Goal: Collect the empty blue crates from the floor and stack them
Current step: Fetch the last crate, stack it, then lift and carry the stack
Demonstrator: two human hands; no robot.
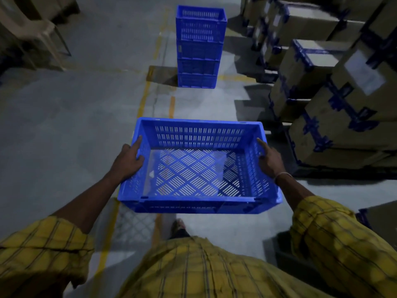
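Far left, a pale plastic chair (40, 29) sits in the dim corner, well apart from the action. Coming in, a yellow checked sleeve (43, 250) leads up to the left hand (129, 160), clamped on the left rim of the blue crate (199, 201), thumb hooked inside the wall and index finger stretched along the top edge. The crate is empty, held level in the air in front of the person, above the grey floor (75, 125). Through its slotted bottom you can see the floor, and a yellow painted line (144, 97) runs under it and away. Below the crate, one foot (179, 227) peeks out. Straight ahead, farther up the aisle, stands a stack of blue crates (199, 50), upright on the floor, its top one open. Over to the right hand (269, 160): gripping the right rim the same way, index finger pointing forward along the edge, a thin band (282, 175) at the wrist. Far right, cardboard boxes (335, 104) strapped with blue tape are piled high beside the aisle.
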